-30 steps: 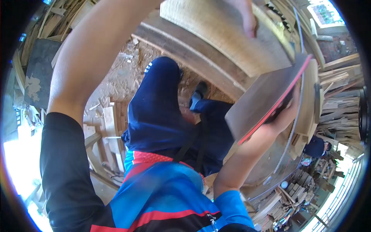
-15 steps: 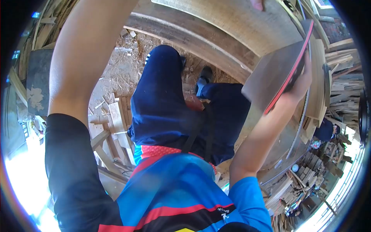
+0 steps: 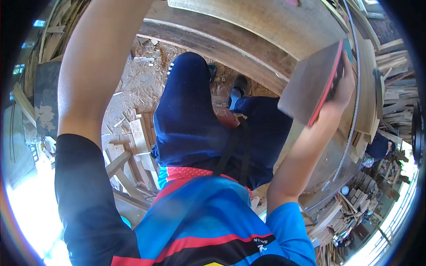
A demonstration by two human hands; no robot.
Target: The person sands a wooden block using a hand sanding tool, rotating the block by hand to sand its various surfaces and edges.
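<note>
My right hand [image 3: 341, 91] is closed round the back of a sanding block [image 3: 308, 84], a flat rectangular tool with a brownish-grey face and a red edge. The block is tilted up on its side, its face turned left, over the right end of a wide pale wooden board [image 3: 262, 24]. My left forearm [image 3: 95, 62] reaches up past the top edge of the view. A small pinkish fingertip [image 3: 292, 2] shows over the board at the top, seemingly of my left hand; the rest of that hand is hidden.
Thick wooden beams [image 3: 213, 42] lie between my legs and the board. Scrap wood [image 3: 140, 137] and shavings cover the floor. Timber stacks [image 3: 401, 106] stand on the right, with a person [image 3: 379, 146] farther off. A pale cord or strip [image 3: 353, 128] runs down beside the right arm.
The sanding block has turned in my right hand so more of its face shows, and its upper end has shifted left and down. Less of the fingertip shows at the top.
</note>
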